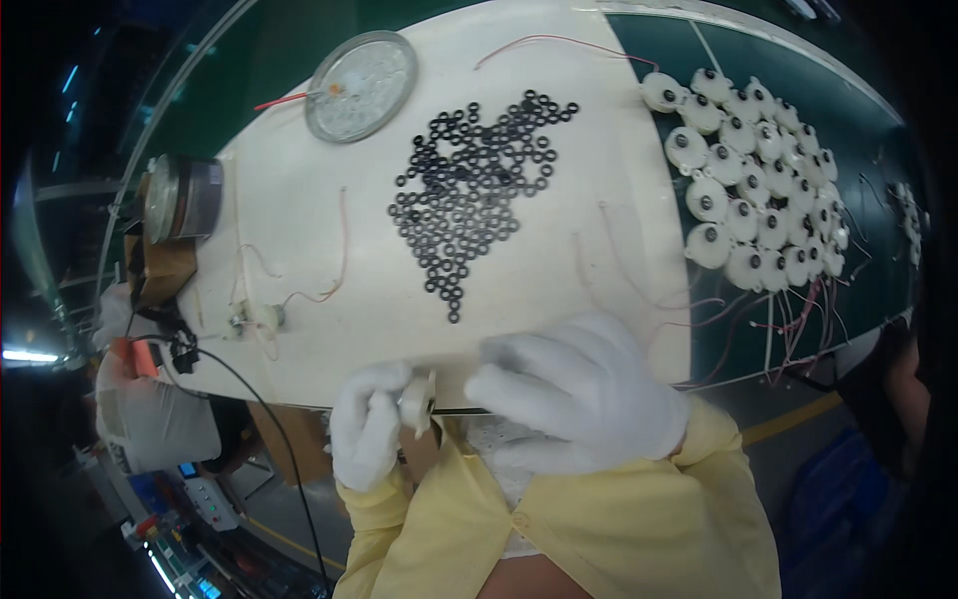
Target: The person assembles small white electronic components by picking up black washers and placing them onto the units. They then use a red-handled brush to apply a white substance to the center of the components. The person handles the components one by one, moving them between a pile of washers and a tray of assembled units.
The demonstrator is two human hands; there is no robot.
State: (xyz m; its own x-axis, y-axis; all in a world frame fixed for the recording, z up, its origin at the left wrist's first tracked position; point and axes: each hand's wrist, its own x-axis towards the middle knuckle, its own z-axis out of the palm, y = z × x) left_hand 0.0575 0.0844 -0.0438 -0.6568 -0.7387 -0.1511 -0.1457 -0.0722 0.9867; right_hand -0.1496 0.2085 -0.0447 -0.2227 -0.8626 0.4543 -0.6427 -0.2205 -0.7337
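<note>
At the table's near edge my left hand (367, 419), in a white glove, is closed on a small white round motor-like part (417, 401); a dark spot shows on the side of the part facing right. Just right of it my right hand (589, 389), also gloved in white, has its fingers stretched toward the part, with a gap between them and the part. Nothing shows in the right hand. Farther back on the white tabletop lies a patch of many small black rings (469, 180).
Many white round parts with black centres (738, 180) crowd the green mat (649, 95) at right, their wires trailing near. At the back is a round dish (364, 85) with a red stick. Left are a clear tub (185, 198), a wired part (261, 317) and a person's gloved arm (160, 419).
</note>
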